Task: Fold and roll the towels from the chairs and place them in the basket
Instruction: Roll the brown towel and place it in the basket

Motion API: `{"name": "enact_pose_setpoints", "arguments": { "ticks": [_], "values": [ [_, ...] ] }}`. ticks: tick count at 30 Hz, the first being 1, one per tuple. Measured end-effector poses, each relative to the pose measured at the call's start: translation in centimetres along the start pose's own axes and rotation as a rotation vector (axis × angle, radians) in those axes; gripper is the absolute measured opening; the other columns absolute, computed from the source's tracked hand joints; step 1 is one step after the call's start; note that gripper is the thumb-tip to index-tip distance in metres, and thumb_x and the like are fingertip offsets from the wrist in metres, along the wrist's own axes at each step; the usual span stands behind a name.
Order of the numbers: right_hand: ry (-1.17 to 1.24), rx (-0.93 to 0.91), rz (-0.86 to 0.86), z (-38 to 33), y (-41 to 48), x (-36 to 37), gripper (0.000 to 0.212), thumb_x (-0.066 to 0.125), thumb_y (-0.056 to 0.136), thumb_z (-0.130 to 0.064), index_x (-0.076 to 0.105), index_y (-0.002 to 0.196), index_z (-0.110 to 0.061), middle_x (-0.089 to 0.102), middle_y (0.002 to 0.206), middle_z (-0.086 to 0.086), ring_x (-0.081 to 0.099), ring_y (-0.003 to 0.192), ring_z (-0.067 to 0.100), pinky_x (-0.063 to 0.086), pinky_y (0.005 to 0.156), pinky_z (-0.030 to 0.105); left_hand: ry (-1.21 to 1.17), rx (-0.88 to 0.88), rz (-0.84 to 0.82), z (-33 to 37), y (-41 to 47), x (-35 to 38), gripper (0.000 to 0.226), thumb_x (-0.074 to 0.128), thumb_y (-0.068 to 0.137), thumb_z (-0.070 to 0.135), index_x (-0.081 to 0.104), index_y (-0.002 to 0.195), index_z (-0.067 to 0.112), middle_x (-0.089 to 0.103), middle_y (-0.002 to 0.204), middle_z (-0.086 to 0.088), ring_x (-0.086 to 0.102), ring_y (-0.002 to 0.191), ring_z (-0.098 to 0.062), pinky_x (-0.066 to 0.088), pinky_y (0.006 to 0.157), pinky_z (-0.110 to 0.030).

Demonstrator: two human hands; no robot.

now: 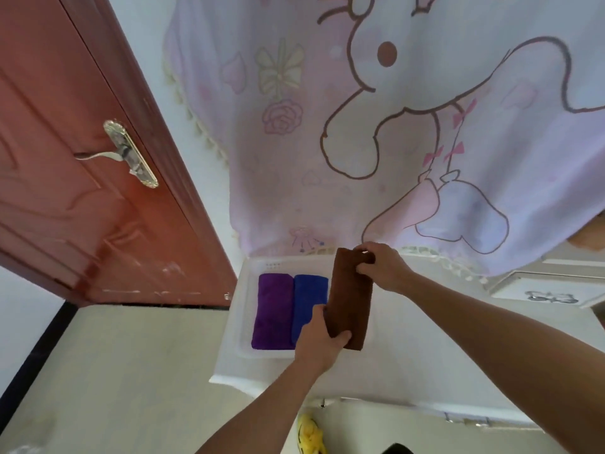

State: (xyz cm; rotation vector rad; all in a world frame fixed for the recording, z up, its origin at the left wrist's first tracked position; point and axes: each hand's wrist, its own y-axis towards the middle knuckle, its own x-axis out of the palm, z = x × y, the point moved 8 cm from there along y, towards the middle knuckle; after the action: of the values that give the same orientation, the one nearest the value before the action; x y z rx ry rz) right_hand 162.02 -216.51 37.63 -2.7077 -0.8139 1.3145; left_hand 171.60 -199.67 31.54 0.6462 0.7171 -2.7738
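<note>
Red-brown door (82, 191) fills the left of frame, metal lever handle (127, 155) in the upper-left half, well apart from the work. White basket (240, 309) sits at centre, its left wall just right of the door's bottom corner. Inside it, a purple towel (273, 312) and a blue towel (307, 299) lie rolled side by side, touching, along the left side. The left hand (320, 342) is wrapped round the near end of the brown towel (350, 296), thumb across the top. The brown towel is rolled and held over the basket just right of the blue one, slightly tilted; can't tell if it touches the bottom yet. The right hand (383, 267) pinches its far end, fingers curled into the fabric. Handling guess: light, soft plush, not slippery or fragile, but the roll likely springs open if let go early, so holding both ends looks right. Open room: free slot looks to be right of the blue roll, most of it hidden by the brown one. The far basket edge runs under the hanging cartoon cloth (360, 126), whose fringe is close to the right hand's knuckles, a possible snag. White cabinet (540, 290) at right, apart.
</note>
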Motion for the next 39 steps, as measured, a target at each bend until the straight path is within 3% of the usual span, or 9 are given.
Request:
{"name": "enact_pose_setpoints", "arguments": {
  "ticks": [5, 9, 16, 21, 23, 26, 29, 35, 39],
  "values": [
    [-0.162, -0.009, -0.142, 1.3, 3.8, 3.2, 0.038, 0.062, 0.085, -0.018, 0.057, 0.123, -0.021, 0.062, 0.111, 0.001, 0.058, 0.096, 0.02, 0.048, 0.077, 0.028, 0.089, -0.198, -0.02, -2.0, 2.7, 1.9, 0.054, 0.066, 0.083, 0.037, 0.036, 0.125, 0.022, 0.062, 0.115, 0.002, 0.062, 0.101, -0.021, 0.051, 0.089, -0.04],
    [-0.369, -0.037, -0.299, 2.9, 5.8, 6.1, 0.04, 0.059, 0.085, -0.026, 0.056, 0.126, -0.024, 0.063, 0.117, 0.002, 0.059, 0.1, 0.023, 0.05, 0.082, 0.034, 0.298, -0.282, -0.024, -3.2, 3.6, 3.4, 0.04, 0.058, 0.086, 0.034, 0.044, 0.122, 0.021, 0.063, 0.11, 0.0, 0.059, 0.105, -0.023, 0.044, 0.093, -0.038],
    [-0.948, -0.294, -0.306, 2.1, 7.0, 9.5, 0.018, 0.051, 0.092, -0.021, 0.062, 0.107, -0.017, 0.064, 0.104, 0.003, 0.062, 0.093, 0.023, 0.039, 0.068, 0.03, 0.511, -0.184, 0.079, -3.3, 4.3, 4.3, 0.04, 0.052, 0.094, 0.031, 0.04, 0.132, 0.026, 0.056, 0.12, 0.0, 0.053, 0.112, -0.02, 0.039, 0.098, -0.036],
    [-0.903, -0.616, -0.102, 0.7, 4.9, 8.2, 0.037, 0.074, 0.078, -0.025, 0.063, 0.113, -0.018, 0.061, 0.109, 0.006, 0.058, 0.096, 0.026, 0.05, 0.069, 0.034, 0.617, -0.145, 0.096, -2.4, 4.2, 4.3, 0.03, 0.049, 0.095, 0.023, 0.049, 0.125, 0.025, 0.054, 0.117, -0.002, 0.051, 0.11, -0.022, 0.037, 0.096, -0.036],
    [-0.839, -0.719, -0.142, 0.5, 3.6, 8.7, 0.04, 0.075, 0.077, -0.019, 0.064, 0.115, -0.015, 0.062, 0.112, 0.009, 0.059, 0.099, 0.027, 0.054, 0.075, 0.036, 0.652, -0.138, 0.077, -2.2, 4.3, 4.4, 0.027, 0.047, 0.095, 0.018, 0.053, 0.121, 0.023, 0.054, 0.113, -0.003, 0.051, 0.107, -0.023, 0.037, 0.095, -0.037],
    [-0.855, -0.652, -0.31, 2.1, 3.3, 10.2, 0.043, 0.055, 0.092, -0.016, 0.049, 0.134, -0.015, 0.044, 0.138, 0.012, 0.046, 0.122, 0.031, 0.047, 0.094, 0.038, 0.709, -0.142, 0.04, -1.8, 4.4, 4.8, 0.022, 0.043, 0.093, 0.011, 0.059, 0.105, 0.02, 0.057, 0.106, -0.004, 0.052, 0.103, -0.025, 0.036, 0.093, -0.037],
    [-0.887, -0.564, -0.369, 3.1, 4.0, 10.7, 0.043, 0.046, 0.097, -0.016, 0.041, 0.139, -0.014, 0.032, 0.146, 0.014, 0.04, 0.127, 0.033, 0.047, 0.092, 0.039, 0.735, -0.154, 0.001, -2.0, 4.6, 5.1, 0.027, 0.042, 0.092, 0.007, 0.063, 0.103, 0.019, 0.059, 0.106, -0.004, 0.052, 0.103, -0.025, 0.034, 0.094, -0.039],
    [-0.905, -0.541, -0.41, 3.5, 4.5, 11.6, 0.034, 0.044, 0.098, -0.02, 0.045, 0.131, -0.014, 0.032, 0.141, 0.015, 0.043, 0.119, 0.033, 0.046, 0.087, 0.037, 0.727, -0.153, -0.09, -2.1, 4.4, 5.6, 0.027, 0.04, 0.097, 0.018, 0.065, 0.108, 0.019, 0.057, 0.108, -0.006, 0.051, 0.103, -0.026, 0.035, 0.09, -0.04],
    [-0.967, -0.609, -0.334, 2.9, 3.7, 10.9, 0.032, 0.051, 0.094, -0.025, 0.053, 0.126, -0.017, 0.042, 0.137, 0.014, 0.042, 0.122, 0.034, 0.04, 0.099, 0.044, 0.709, -0.058, 0.026, -1.2, 3.2, 3.2, 0.028, 0.038, 0.099, 0.025, 0.064, 0.109, 0.02, 0.056, 0.106, -0.002, 0.051, 0.1, -0.021, 0.039, 0.088, -0.035]
  ]
}}
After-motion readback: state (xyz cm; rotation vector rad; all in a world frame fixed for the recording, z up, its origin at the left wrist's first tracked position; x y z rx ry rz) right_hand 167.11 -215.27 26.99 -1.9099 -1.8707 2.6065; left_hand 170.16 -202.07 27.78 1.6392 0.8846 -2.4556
